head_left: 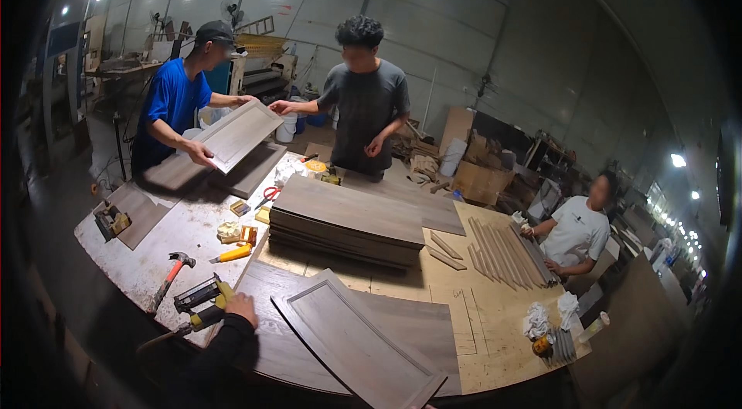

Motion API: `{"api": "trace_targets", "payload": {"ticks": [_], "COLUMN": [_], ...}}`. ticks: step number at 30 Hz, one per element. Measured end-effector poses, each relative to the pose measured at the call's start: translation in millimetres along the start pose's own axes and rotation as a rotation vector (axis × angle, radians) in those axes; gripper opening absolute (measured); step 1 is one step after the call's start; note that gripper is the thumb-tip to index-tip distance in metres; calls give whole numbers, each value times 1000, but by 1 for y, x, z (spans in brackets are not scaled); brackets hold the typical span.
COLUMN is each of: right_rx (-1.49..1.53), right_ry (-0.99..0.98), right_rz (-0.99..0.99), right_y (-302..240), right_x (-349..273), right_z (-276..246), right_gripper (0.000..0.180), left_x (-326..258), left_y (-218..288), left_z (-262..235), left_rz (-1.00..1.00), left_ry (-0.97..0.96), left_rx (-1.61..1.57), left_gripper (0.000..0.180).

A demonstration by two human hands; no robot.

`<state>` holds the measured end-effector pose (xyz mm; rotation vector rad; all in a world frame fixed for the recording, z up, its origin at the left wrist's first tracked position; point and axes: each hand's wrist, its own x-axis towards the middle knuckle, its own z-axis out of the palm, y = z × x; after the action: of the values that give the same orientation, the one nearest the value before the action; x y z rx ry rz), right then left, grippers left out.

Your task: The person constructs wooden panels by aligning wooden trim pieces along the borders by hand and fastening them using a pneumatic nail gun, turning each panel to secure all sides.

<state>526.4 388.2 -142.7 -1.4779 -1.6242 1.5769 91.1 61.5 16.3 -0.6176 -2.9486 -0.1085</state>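
A worker's left hand (pixel 242 306), in a black sleeve, is resting closed around the yellow-and-black nail gun (pixel 202 302) lying at the near edge of the dust-whitened wooden desk (pixel 166 251); the right hand is sitting out of view. A grey-brown framed cabinet panel (pixel 352 343) is running off the lower edge, partly covering the dark board beneath. Beyond, a stack of grey-brown boards (pixel 348 220) is blocking part of the desk, and a red-handled claw hammer (pixel 171 275) is lying near the nail gun.
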Motion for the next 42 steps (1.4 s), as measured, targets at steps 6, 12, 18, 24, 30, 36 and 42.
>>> {"api": "trace_targets", "payload": {"ticks": [6,12,18,24,30,36,42], "right_rx": [-764,-794,-972,-931,-948,-342,84], "right_ry": [93,355,29,-317,-262,-76,82], "right_rz": [-274,-587,-387,-470,-438,-114,-336], "right_y": [-56,-83,-169,-173,-203,-210,-238], "right_x": [59,116,119,115,102,144,201], "right_z": [-9,6,32,86,130,124,90], "right_gripper": [50,69,63,69,59,50,47], "left_x": [34,6,-101,-191,-191,-119,-9], "left_y": [60,65,19,-40,-81,-19,23], "left_z": [67,67,68,62,121,19,4], "left_rz": [-256,-324,-379,-679,-933,-698,-346], "left_ry": [8,189,173,-243,-148,216,617], "left_rx": [-320,-341,-286,-441,-665,-698,-1157], "left_gripper": [43,40,35,48,57,42,39]}}
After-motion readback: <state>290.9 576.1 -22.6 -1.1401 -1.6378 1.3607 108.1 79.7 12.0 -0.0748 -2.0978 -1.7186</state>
